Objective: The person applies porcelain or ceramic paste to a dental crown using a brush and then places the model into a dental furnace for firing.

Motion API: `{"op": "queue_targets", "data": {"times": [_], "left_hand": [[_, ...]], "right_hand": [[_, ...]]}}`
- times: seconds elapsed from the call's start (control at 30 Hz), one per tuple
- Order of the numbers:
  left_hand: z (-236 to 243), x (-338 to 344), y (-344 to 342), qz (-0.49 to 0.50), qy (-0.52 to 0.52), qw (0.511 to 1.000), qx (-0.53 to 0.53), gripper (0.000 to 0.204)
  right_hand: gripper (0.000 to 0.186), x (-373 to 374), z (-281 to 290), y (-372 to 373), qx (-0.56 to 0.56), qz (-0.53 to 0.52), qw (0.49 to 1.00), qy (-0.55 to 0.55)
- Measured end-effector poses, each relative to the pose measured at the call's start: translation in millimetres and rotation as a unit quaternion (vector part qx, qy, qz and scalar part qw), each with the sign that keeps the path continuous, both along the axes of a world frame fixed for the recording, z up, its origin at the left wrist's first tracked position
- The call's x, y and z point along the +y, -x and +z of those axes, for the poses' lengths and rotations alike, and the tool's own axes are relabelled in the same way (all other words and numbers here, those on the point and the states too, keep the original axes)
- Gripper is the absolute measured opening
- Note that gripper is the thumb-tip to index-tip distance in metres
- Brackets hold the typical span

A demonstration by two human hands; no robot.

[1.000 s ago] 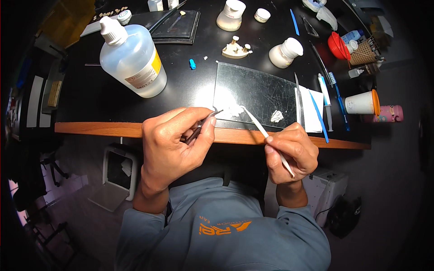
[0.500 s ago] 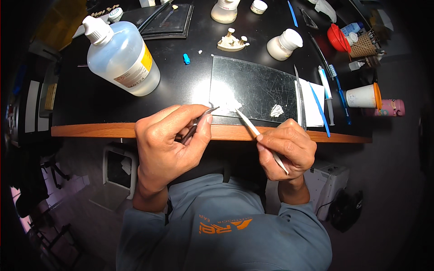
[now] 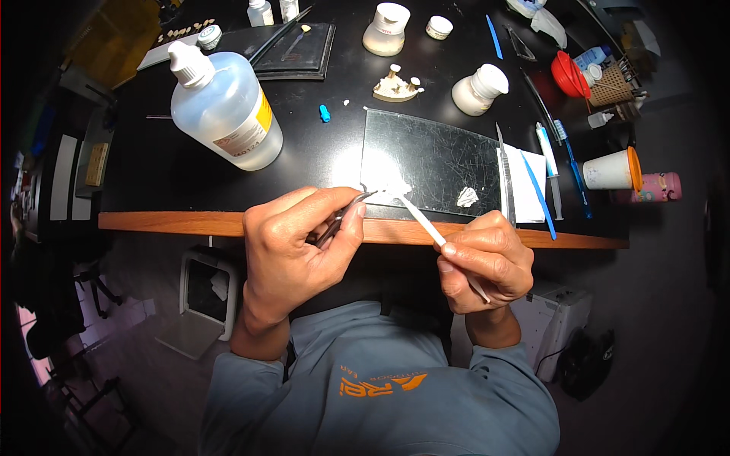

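My left hand (image 3: pixel 293 247) is closed around a slim dark tool like tweezers (image 3: pixel 334 224), whose tip reaches the near left part of a glass slab (image 3: pixel 437 156). Something small at that tip is lost in the glare. My right hand (image 3: pixel 493 262) pinches a thin white stick-like tool (image 3: pixel 423 220), pointing up and left. Its far end touches or nearly touches white material (image 3: pixel 397 187) on the slab under a bright light. Another white lump (image 3: pixel 467 197) lies near the slab's right front corner.
At left stands a large squeeze bottle (image 3: pixel 228 114). Behind the slab are a dental model (image 3: pixel 397 86), white-lidded jars (image 3: pixel 477 90) and a blue piece (image 3: pixel 325 113). On the right lie a metal knife (image 3: pixel 506 178), blue tools (image 3: pixel 538 195), a syringe (image 3: pixel 547 156) and a cup (image 3: pixel 608 169).
The whole view has shifted, so the table and bottle sit a little lower and further right. Both hands keep their tools, with the tips still close together over the slab.
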State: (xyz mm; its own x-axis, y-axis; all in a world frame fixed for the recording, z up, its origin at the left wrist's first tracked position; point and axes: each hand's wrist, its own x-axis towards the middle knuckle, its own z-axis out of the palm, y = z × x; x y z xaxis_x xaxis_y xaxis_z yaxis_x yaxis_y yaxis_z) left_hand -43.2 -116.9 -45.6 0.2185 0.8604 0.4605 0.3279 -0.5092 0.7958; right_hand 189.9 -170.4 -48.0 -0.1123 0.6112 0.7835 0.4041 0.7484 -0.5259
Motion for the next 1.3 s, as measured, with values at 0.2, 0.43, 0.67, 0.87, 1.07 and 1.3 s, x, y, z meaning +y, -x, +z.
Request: {"op": "queue_targets", "data": {"times": [0.2, 0.43, 0.67, 0.87, 1.07, 1.3], "left_hand": [[0.0, 0.2, 0.1, 0.002, 0.0, 1.0, -0.002, 0.012], [0.2, 0.1, 0.5, 0.0, -0.005, 1.0, 0.004, 0.012], [1.1, -0.8, 0.5, 0.001, -0.002, 1.0, -0.001, 0.012], [1.2, -1.0, 1.2, 0.0, -0.002, 1.0, 0.0, 0.012], [3.1, -0.5, 1.3, -0.002, -0.001, 1.0, 0.005, 0.012], [1.2, -0.7, 1.2, 0.001, -0.002, 1.0, 0.001, 0.011]], "right_hand": [[0.029, 3.0, 1.0, 1.9, -0.002, 0.011, 1.0, 0.003], [0.031, 2.2, 1.2, 0.9, -0.002, 0.007, 1.0, 0.004], [0.031, 1.8, 0.5, 0.5, 0.004, 0.021, 1.0, 0.003], [0.031, 0.2, -1.3, -1.0, 0.003, 0.02, 1.0, 0.005], [0.029, -0.8, -1.1, -2.9, 0.004, 0.018, 1.0, 0.004], [0.027, 0.6, -1.8, -1.1, 0.004, 0.015, 1.0, -0.001]]}}
